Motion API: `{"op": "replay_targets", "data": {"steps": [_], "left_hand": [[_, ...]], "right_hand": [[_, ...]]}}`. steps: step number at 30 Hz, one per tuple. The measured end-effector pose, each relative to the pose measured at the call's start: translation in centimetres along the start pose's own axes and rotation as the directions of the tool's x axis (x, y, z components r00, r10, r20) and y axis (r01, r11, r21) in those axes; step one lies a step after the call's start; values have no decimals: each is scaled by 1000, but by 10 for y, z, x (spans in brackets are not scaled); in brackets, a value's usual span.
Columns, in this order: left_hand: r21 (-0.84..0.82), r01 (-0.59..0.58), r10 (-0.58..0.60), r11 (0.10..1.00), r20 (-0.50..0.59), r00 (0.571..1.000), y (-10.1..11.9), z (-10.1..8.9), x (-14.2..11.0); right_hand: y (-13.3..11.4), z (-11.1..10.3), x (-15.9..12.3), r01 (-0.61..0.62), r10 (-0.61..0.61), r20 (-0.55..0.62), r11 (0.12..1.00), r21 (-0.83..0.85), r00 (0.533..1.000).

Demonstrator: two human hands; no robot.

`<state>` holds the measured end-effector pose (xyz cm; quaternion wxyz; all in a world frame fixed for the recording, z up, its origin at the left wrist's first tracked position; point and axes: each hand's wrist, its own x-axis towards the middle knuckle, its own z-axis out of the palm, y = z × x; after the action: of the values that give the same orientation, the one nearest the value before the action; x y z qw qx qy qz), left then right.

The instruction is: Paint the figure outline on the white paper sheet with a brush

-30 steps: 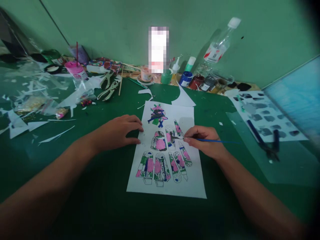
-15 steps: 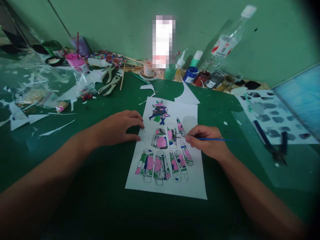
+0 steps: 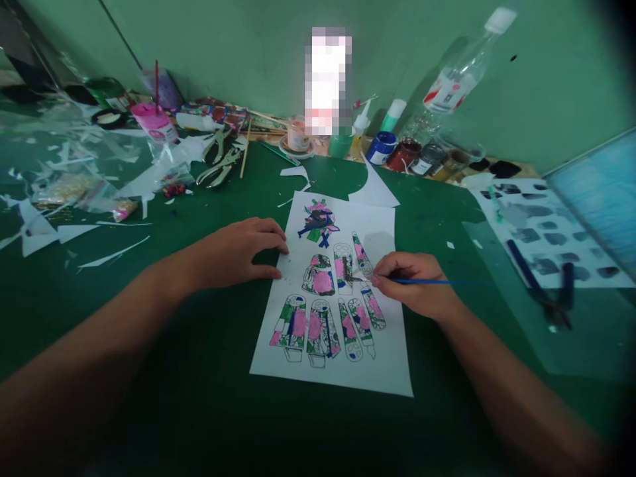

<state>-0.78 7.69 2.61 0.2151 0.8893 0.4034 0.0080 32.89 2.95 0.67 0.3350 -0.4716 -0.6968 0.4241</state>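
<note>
A white sheet of paper (image 3: 382, 358) lies on the green table, printed with outlined shapes partly filled in pink, green, blue and black. My right hand (image 3: 412, 281) pinches a thin blue paintbrush (image 3: 427, 282) close to its bristle end. The brush tip touches a long rounded shape (image 3: 342, 268) that has a dark painted strip down its side. On the left edge of the sheet rest the fingertips of my left hand (image 3: 248, 252), with thumb and fingers apart and nothing between them.
Behind the sheet stand a blue paint jar (image 3: 381, 147), a pink cup (image 3: 154, 122) and a clear plastic bottle (image 3: 450, 86). Pliers (image 3: 544, 285) lie at right, near a sheet with grey patches (image 3: 546, 258). A hole punch (image 3: 221, 162) and paper scraps (image 3: 69, 232) are at left.
The brush tip has shifted slightly downward along the dark strip, together with my right hand. My left hand stays at the paper's edge. The whole view has moved a little.
</note>
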Motion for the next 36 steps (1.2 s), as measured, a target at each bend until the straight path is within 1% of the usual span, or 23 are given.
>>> {"op": "replay_targets", "data": {"steps": [4, 8, 10, 13, 16, 19, 22, 31, 36], "left_hand": [[-14, -19, 19, 1000, -20, 1000, -2, 2, 0], [-12, -22, 22, 1000, -17, 1000, -4, 2, 1], [-9, -22, 22, 1000, -16, 1000, -3, 2, 1], [2, -23, 23, 1000, -13, 1000, -2, 1, 1], [8, -18, 18, 1000, -9, 1000, 0, 0, 1], [2, -10, 10, 1000, -2, 1000, 0, -1, 1], [-7, -2, 2, 1000, 7, 1000, 0, -1, 1], [15, -11, 11, 1000, 9, 1000, 1, 0, 1], [8, -3, 3, 1000, 16, 1000, 1, -1, 0]], "right_hand": [[-3, 0, 1, -14, 15, -53, 1000, 25, 998], [-6, 0, 1, -4, 6, -39, 999, 42, 999], [-5, 0, -1, 21, -20, -28, 999, 29, 999], [-3, 1, -5, 101, -101, -21, 995, -15, 995], [-3, 2, -8, 177, -177, 2, 982, -71, 984], [-5, 2, -9, 221, -218, 40, 967, -130, 975], [-8, 2, -8, 239, -227, 84, 956, -172, 970], [-12, 2, -7, 326, -299, 149, 919, -222, 943], [-14, 2, -7, 330, -292, 184, 914, -236, 939]]}}
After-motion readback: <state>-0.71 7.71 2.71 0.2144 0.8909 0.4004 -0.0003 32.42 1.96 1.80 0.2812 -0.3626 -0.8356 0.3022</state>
